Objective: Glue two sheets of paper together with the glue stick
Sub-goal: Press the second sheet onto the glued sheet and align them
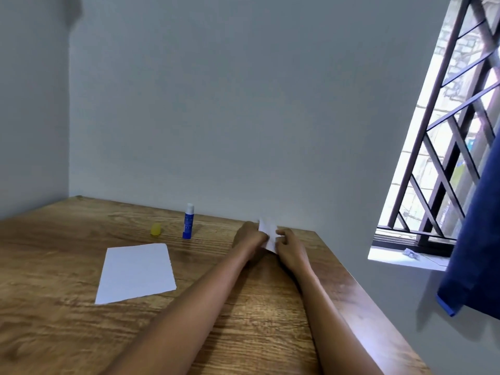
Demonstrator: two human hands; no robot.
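Both hands [270, 243] pinch paper sheet [267, 234] near table's [270, 307] far edge.

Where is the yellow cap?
The yellow cap lies on the wooden table, just left of the upright glue stick and behind the flat paper sheet.

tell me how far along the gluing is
Done: the glue stick stands uncapped, its yellow cap lying beside it. In hand: the left hand and right hand hold one small sheet. Left: joining it to the flat sheet; any glue applied isn't visible.
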